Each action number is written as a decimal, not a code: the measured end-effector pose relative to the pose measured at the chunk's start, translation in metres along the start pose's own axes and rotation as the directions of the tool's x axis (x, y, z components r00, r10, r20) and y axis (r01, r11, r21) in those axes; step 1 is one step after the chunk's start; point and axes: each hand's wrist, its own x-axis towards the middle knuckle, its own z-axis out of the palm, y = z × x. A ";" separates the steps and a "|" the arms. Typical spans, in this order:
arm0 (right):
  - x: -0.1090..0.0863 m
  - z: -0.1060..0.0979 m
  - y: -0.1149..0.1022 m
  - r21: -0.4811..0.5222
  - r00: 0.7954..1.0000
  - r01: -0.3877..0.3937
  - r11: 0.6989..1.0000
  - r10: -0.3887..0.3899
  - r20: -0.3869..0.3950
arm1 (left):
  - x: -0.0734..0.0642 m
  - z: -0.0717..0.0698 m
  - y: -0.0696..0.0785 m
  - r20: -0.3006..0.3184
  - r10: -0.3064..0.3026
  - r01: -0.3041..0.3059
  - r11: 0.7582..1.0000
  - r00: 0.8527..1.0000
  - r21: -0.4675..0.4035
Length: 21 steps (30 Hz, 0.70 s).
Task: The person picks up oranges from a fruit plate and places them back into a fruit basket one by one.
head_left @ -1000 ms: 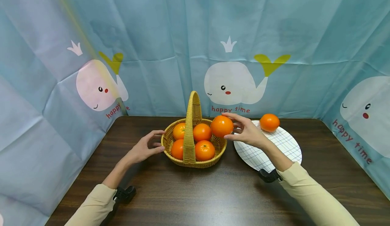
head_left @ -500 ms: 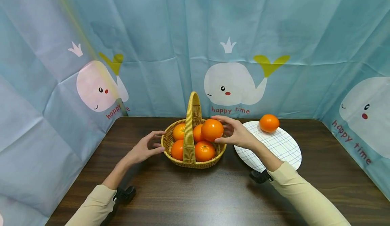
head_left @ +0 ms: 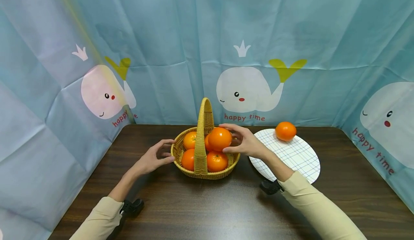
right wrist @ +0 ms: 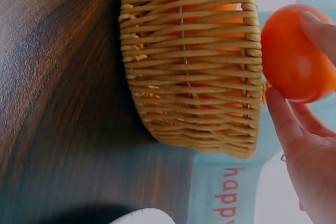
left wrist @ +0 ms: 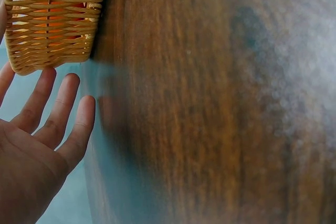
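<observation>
My right hand (head_left: 247, 144) grips an orange (head_left: 220, 138) between thumb and fingers, over the right part of the wicker basket (head_left: 211, 175). In the right wrist view the held orange (right wrist: 296, 56) is level with the basket's rim. Several other oranges lie inside, such as a front one (head_left: 217, 161); the held one partly hides another behind it. At the basket's left end is my left hand (head_left: 150, 160), its thumb and fingertips at the rim. Its loosely spread fingers show against the basket wall (left wrist: 52, 30) in the left wrist view.
Right of the basket lies a round white plate (head_left: 299, 157) with a blue grid, one orange (head_left: 286, 131) at its far edge. The dark wooden table (head_left: 200, 211) ends at a blue curtain (head_left: 168, 74) printed with whales. The basket's tall handle (head_left: 201, 139) arches over its middle.
My right hand has carried the orange leftward from the basket's right rim to over the oranges inside, and slightly lower. The left hand stays at the basket's left end.
</observation>
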 end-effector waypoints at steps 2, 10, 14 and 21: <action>0.001 0.002 0.000 0.011 1.000 0.000 1.000 0.000 0.002 | 0.000 0.000 -0.001 -0.001 -0.001 0.001 1.000 1.000 0.003; 0.005 0.010 0.004 0.035 1.000 0.010 0.999 -0.009 -0.014 | 0.000 0.000 -0.002 -0.001 -0.002 0.002 1.000 1.000 0.008; 0.006 0.013 0.008 0.044 1.000 0.023 0.999 -0.022 -0.016 | -0.001 0.000 0.000 0.004 -0.012 0.012 1.000 1.000 0.004; 0.001 0.005 0.007 0.008 0.999 0.028 1.000 -0.028 -0.037 | -0.001 0.001 0.002 0.007 -0.012 0.012 1.000 1.000 0.015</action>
